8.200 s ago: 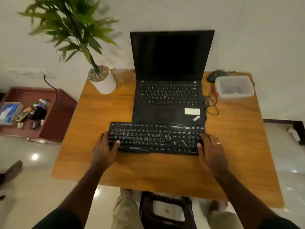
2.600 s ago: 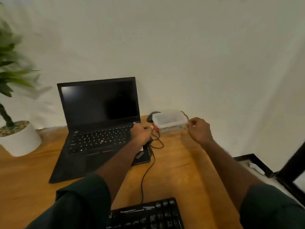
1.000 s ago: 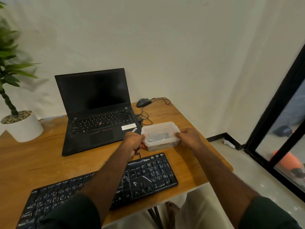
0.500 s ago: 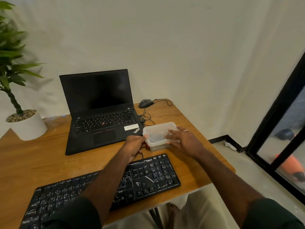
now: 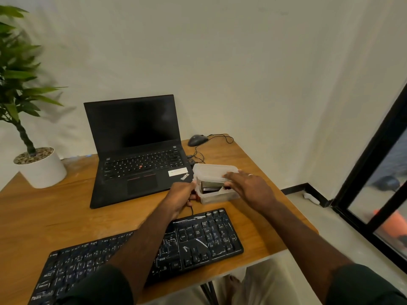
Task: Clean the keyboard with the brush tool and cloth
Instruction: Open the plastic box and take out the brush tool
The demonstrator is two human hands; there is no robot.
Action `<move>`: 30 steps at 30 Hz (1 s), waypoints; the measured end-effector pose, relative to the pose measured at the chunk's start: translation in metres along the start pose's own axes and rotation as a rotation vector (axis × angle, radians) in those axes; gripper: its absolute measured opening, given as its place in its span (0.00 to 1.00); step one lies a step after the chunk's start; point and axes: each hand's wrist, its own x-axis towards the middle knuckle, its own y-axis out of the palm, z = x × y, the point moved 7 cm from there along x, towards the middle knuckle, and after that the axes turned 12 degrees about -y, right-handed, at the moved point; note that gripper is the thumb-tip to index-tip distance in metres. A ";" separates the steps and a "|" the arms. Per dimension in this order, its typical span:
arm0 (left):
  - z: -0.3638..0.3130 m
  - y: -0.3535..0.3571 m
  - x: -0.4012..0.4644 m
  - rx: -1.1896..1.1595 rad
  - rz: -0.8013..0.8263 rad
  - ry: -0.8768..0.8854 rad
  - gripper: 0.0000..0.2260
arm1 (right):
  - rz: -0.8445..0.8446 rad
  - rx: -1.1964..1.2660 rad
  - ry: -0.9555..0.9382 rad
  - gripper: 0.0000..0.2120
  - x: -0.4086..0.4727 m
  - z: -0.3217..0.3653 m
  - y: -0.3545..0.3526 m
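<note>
The right hand (image 5: 248, 187) lifts the lid (image 5: 212, 171) with curled fingers. The left hand (image 5: 181, 193) grips the box (image 5: 217, 197). Dark things inside are hard to see.

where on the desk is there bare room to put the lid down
Bare wood lies between the potted plant, laptop and keyboard, and right of the container. Around the mouse and its cable it is crowded.

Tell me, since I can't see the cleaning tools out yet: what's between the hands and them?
The translucent plastic lid, which the right hand is lifting off the clear plastic container that the left hand steadies. Dark contents show underneath.
</note>
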 end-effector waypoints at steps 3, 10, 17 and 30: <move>-0.004 -0.001 0.000 0.084 -0.025 0.059 0.08 | -0.069 0.078 0.077 0.28 0.008 -0.011 -0.008; -0.020 -0.009 -0.001 0.130 -0.081 0.070 0.09 | -0.132 0.192 0.231 0.18 0.040 -0.067 -0.013; -0.027 -0.014 0.010 0.224 -0.047 0.025 0.09 | -0.108 0.243 0.442 0.17 0.077 -0.134 0.017; -0.036 -0.003 0.021 0.288 -0.076 0.089 0.06 | 0.139 0.364 0.361 0.14 0.097 -0.126 0.068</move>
